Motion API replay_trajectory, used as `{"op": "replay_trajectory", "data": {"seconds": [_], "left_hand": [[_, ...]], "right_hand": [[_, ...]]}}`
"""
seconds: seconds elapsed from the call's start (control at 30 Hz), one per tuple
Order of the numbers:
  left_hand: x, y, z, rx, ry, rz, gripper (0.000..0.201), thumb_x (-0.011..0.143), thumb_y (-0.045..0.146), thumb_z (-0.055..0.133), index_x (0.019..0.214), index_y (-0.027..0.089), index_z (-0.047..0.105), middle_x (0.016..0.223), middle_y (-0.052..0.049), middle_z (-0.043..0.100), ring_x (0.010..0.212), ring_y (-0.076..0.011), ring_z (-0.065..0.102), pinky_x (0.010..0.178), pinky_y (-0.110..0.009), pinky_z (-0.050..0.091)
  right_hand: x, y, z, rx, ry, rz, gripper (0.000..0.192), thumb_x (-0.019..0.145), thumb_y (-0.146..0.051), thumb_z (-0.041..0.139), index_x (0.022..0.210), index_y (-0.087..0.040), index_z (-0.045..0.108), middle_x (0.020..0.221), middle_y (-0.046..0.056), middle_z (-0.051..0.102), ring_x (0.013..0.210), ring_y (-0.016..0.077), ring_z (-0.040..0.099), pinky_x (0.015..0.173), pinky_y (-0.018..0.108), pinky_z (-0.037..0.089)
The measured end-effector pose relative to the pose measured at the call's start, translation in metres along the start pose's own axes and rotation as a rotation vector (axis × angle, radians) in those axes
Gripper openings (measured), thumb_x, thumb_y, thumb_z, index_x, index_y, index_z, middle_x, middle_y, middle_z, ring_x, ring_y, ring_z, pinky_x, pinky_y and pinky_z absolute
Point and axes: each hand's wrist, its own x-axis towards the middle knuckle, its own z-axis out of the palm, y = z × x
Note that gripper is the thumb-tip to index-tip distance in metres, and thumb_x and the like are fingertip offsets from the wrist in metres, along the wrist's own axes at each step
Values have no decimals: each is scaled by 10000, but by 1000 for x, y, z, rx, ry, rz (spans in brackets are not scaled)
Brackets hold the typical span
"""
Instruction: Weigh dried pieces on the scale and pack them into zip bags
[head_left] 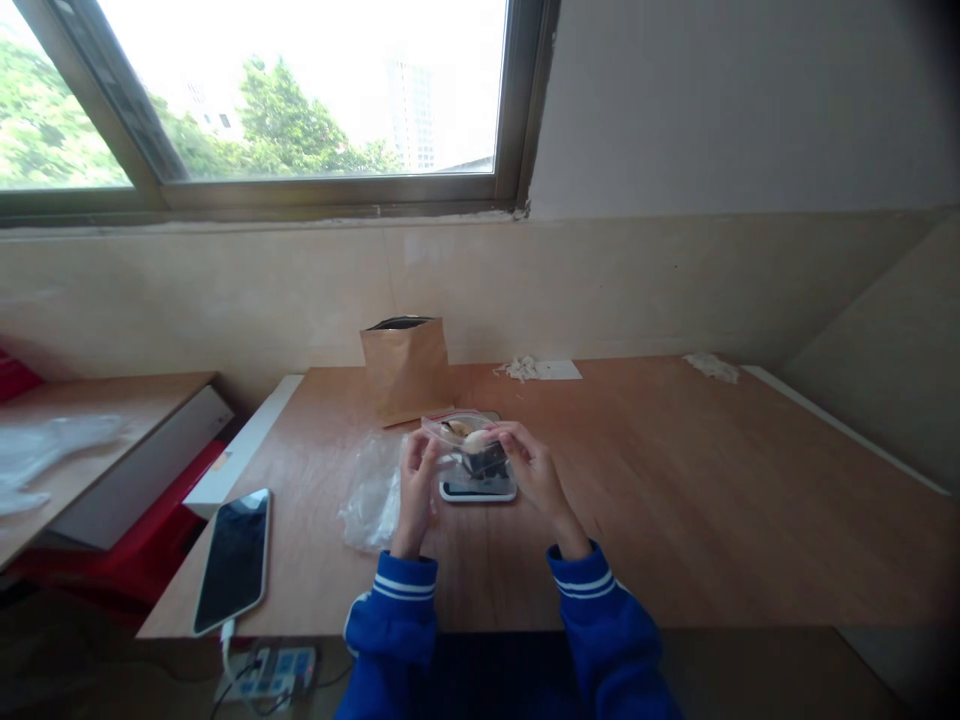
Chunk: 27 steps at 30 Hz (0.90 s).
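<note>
Both hands hold a small clear plastic bag [466,437] with light and dark contents, just above a small white scale [478,490] on the wooden table [675,500]. My left hand [415,487] pinches the bag's left edge. My right hand [534,472] grips its right edge. Both sleeves are blue with white stripes. Whether the bag rests on the scale I cannot tell.
A brown paper bag [407,368] stands open behind the scale. Crumpled clear plastic [373,500] lies left of it. A phone [234,558] on a cable lies at the table's front left corner. White scraps [525,368] sit near the wall. A second table [97,430] stands left.
</note>
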Motion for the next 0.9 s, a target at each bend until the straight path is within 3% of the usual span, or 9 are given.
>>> {"op": "replay_trajectory", "data": {"seconds": [0.13,0.2,0.3,0.4,0.5,0.57,0.67,0.8,0.9], "left_hand": [[3,13,-5,176,-104,10,356,851,488,639,1003,182,742,1038,-78,739,998,-221,663,828,-297,505],[4,17,-3,268,-169,44,330,853,464,643,955,177,770,995,-84,754,976,-229,667,830,-305,496],[1,17,2,352,-163,96,327,860,468,629,918,182,776,927,-76,758,885,-218,666,782,-300,485],[-1,16,5,407,-22,165,358,891,497,575,869,181,742,846,-57,732,797,-190,638,722,-280,465],[-2,16,5,452,191,227,399,940,516,484,790,187,653,730,-25,662,711,-165,591,663,-263,438],[-1,16,6,482,249,256,401,962,512,443,764,197,592,688,-7,619,672,-154,567,638,-256,426],[2,12,9,526,201,277,379,976,498,417,771,209,551,659,11,579,627,-145,541,610,-252,414],[5,3,13,631,-57,309,317,958,480,466,834,218,595,733,4,612,675,-150,566,639,-258,419],[6,0,13,594,45,304,345,967,499,437,828,221,585,658,14,590,623,-149,559,628,-264,411]], "right_hand": [[3,-4,-4,-52,90,-19,398,959,-523,490,863,-219,728,1071,85,705,1037,216,652,909,332,507],[4,-6,-3,-73,62,-23,398,957,-520,495,846,-219,730,1088,90,705,1031,215,656,911,335,508],[4,-9,-1,-92,6,-42,388,962,-505,496,851,-224,739,1123,90,715,1077,225,654,951,347,495],[2,-9,-2,-108,-21,-51,386,965,-504,490,871,-229,745,1127,82,732,1080,232,667,937,339,503],[-2,-8,-6,-135,79,-21,388,971,-499,477,859,-230,733,958,62,772,886,209,713,786,292,533],[-4,-8,-6,-145,133,-10,390,973,-500,473,876,-228,735,847,49,774,778,193,707,708,265,524],[-5,-10,-2,-164,106,15,388,978,-497,467,1068,-233,737,769,30,768,655,166,670,632,236,500],[-1,-10,4,-262,-77,-7,401,961,-513,495,1223,-286,697,897,28,783,652,151,645,643,228,487],[1,-3,1,-228,33,48,462,969,-541,450,1242,-256,690,808,31,771,598,148,610,584,231,466]]}}
